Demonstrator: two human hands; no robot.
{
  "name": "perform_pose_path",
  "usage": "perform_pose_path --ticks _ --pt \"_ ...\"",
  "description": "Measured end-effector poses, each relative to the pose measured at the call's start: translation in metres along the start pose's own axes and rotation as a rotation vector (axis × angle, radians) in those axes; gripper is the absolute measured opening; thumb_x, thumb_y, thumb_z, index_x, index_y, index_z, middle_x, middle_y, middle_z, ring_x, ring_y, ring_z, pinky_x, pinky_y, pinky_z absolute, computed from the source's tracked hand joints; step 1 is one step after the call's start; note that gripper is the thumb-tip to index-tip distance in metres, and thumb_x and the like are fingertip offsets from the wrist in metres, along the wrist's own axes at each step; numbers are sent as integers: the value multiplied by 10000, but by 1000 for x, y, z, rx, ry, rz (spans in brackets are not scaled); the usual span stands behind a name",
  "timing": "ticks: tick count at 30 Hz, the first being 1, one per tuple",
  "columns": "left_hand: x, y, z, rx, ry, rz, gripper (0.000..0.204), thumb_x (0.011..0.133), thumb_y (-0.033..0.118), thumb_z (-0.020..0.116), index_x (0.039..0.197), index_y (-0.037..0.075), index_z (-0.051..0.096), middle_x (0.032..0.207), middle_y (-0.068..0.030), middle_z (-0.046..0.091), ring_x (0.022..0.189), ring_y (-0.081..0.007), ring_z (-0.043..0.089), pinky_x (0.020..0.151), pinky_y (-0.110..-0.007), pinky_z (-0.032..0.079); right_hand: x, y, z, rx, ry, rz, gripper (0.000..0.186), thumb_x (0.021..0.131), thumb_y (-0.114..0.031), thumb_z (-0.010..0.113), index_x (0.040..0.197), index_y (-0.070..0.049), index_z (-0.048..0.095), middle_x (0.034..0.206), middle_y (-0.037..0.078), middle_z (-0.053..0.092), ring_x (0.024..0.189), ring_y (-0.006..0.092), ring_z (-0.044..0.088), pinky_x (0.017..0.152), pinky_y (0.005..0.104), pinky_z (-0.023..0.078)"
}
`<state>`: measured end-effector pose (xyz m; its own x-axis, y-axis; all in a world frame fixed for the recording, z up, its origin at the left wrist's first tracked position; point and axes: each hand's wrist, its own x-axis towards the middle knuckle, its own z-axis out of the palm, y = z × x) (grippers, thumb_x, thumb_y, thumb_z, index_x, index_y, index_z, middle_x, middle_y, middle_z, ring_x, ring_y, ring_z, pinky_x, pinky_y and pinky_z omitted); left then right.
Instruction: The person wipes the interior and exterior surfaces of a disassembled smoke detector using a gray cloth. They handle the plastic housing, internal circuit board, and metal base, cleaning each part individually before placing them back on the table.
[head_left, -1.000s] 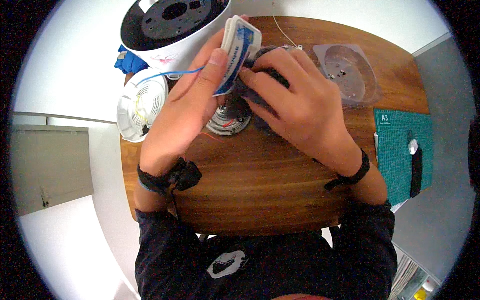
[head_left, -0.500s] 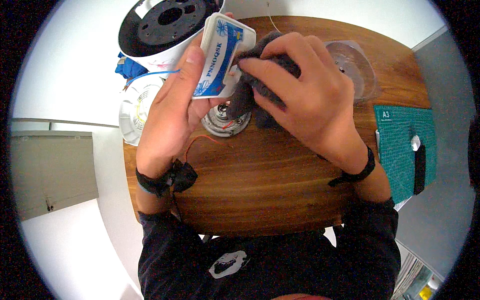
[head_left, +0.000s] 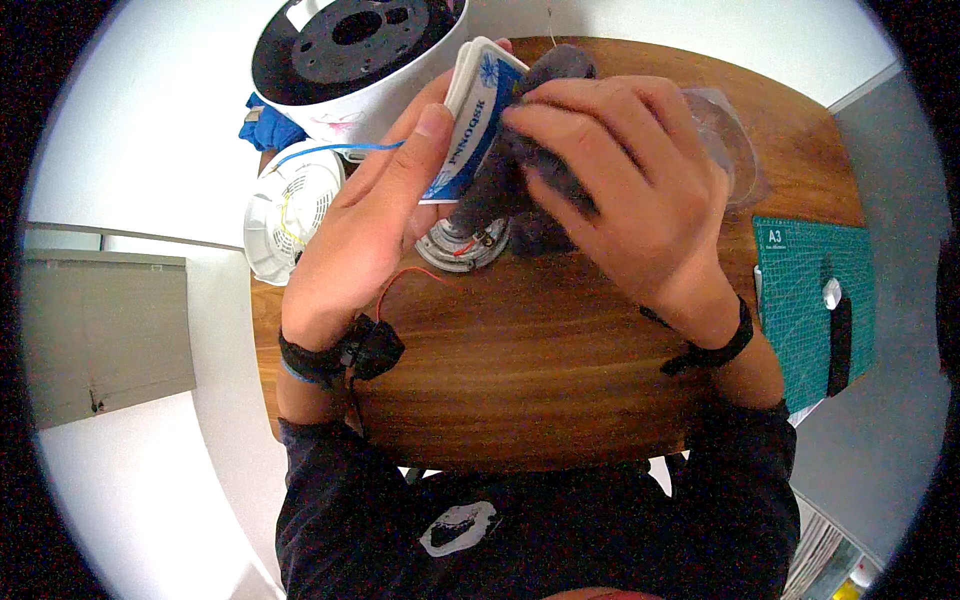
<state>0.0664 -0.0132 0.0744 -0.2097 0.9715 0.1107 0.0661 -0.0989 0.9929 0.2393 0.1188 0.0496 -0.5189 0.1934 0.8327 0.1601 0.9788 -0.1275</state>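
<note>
My left hand point(head_left: 380, 210) is closed around a small flat white plastic piece point(head_left: 466, 130) with a blue printed label, held tilted above the table. My right hand point(head_left: 625, 185) grips a dark grey cloth point(head_left: 550, 70) against the right side of that piece, its fingertips at the edge. A blue wire point(head_left: 360, 148) runs leftward behind my left thumb. Below the cloth lies a round metallic component point(head_left: 455, 255) with red wires, partly hidden. To the left, a white round vented housing point(head_left: 270, 235) with yellow wires rests on the table.
A wooden table point(head_left: 540, 370) holds a large white bucket-like housing point(head_left: 350, 120) with a black top at the back left, blue cloth point(head_left: 275, 125) beside it, a clear plastic tray point(head_left: 743, 180) behind my right hand, and a green cutting mat point(head_left: 810, 280) bearing a black strip at right.
The white piece swung left to face the camera more, then moved back rightward and tilted away. My right hand and the grey cloth have shifted right, with more cloth showing above the fingers.
</note>
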Motion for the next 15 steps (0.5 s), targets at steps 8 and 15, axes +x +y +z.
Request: perform_pose_path --ticks 8,15 --pt "9 7 -9 72 -157 -12 675 1072 101 641 1693 63 381 1676 -111 497 1508 -255 510 1254 -397 397 6 23 -12 -68 -120 125 416 832 -104 833 1235 -141 734 1196 62 747 1098 331 711 905 412 609" --pt "7 -8 -11 355 -67 164 832 950 62 799 1680 87 401 1587 -165 578 1482 -263 532 1250 -402 396 21 25 -24 148 -139 -70 523 832 -18 778 1345 -85 702 1260 124 748 1208 368 698 1080 446 538"
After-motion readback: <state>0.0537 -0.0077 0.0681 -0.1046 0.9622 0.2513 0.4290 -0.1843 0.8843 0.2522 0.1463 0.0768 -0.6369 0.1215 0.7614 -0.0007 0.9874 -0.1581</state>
